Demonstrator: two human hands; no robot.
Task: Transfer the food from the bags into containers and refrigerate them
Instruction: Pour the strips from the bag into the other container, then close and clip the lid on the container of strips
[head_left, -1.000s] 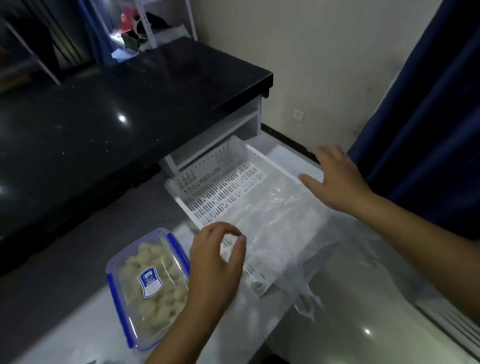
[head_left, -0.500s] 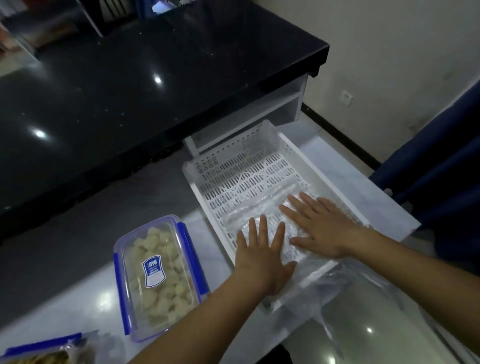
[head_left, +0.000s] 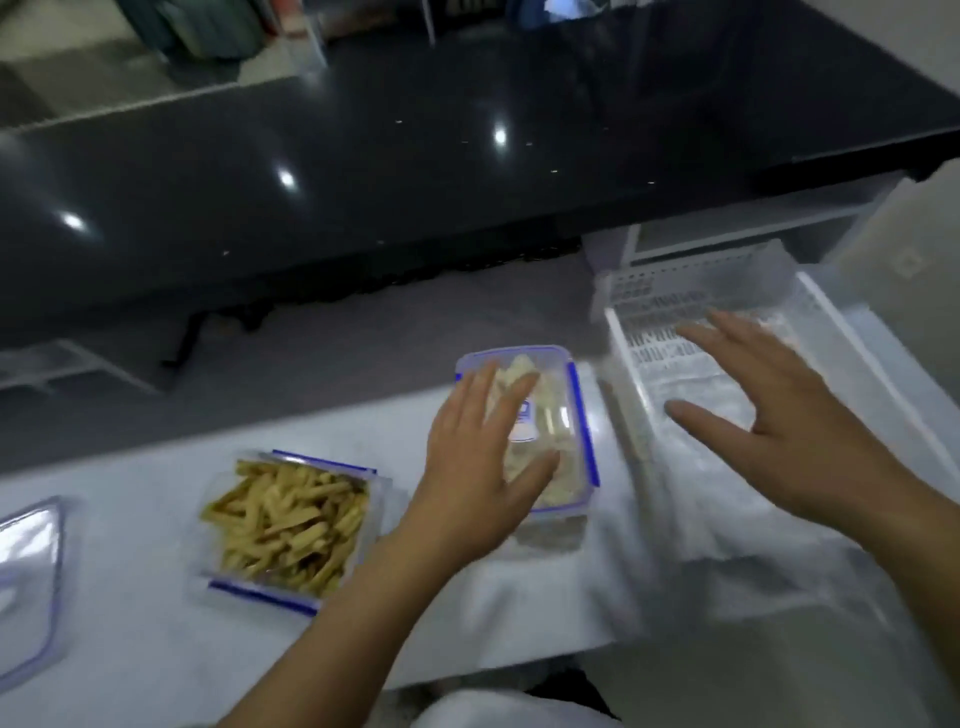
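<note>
White counter (head_left: 130, 649) with bare room along its near edge, left hand (head_left: 480, 467) spread flat over lidded container of pale food pieces (head_left: 561, 441) mid-counter, right hand (head_left: 779, 431) open above white slotted basket (head_left: 654, 296) at right end, open container of fries (head_left: 291, 525) left of it, loose lid (head_left: 26, 582) at left edge.

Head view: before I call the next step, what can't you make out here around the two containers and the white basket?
- Lidded container: the left hand covers much of the lid, so contact can't be told.
- Right hand: motion blur; touching the basket or hovering is unclear.
- Loose lid: cut off by the left edge.
- Open container of fries: near wall blurred.
- Lid label: too blurred to read.
</note>
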